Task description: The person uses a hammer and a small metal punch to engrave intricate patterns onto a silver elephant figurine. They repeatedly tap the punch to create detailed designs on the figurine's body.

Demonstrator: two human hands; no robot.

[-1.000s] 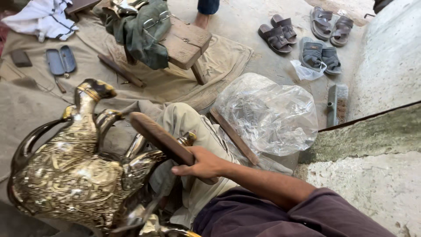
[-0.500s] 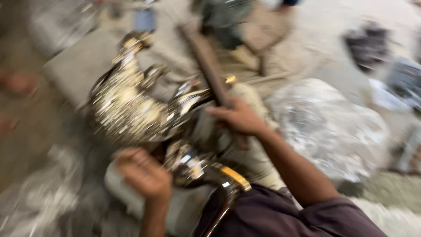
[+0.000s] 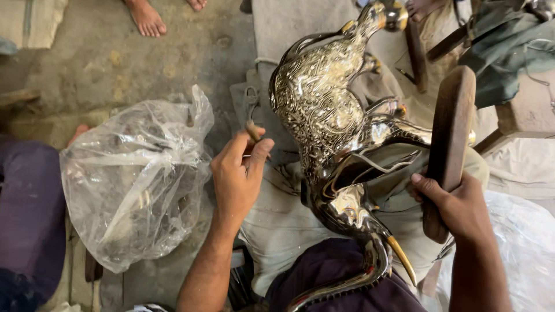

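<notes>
A shiny engraved metal bird figure (image 3: 329, 115) lies across my lap, its long neck and golden beak (image 3: 402, 260) pointing toward me. My right hand (image 3: 457, 208) grips a flat wooden mallet (image 3: 448, 138) held upright beside the bird's body. My left hand (image 3: 240, 173) pinches a small tool with a wooden handle (image 3: 253, 132) just left of the bird, not touching it. A grey cloth (image 3: 277, 225) covers my legs under the bird.
A crumpled clear plastic bag (image 3: 136, 173) sits on the dusty floor to the left. Another plastic bag (image 3: 520, 248) shows at the right edge. Another person's bare feet (image 3: 144, 17) stand at the top left. A dark green cloth (image 3: 509, 52) lies on wood at top right.
The view has swung left and sharpened. My left hand has come up holding the small tool. The right hand keeps its grip on the mallet.
</notes>
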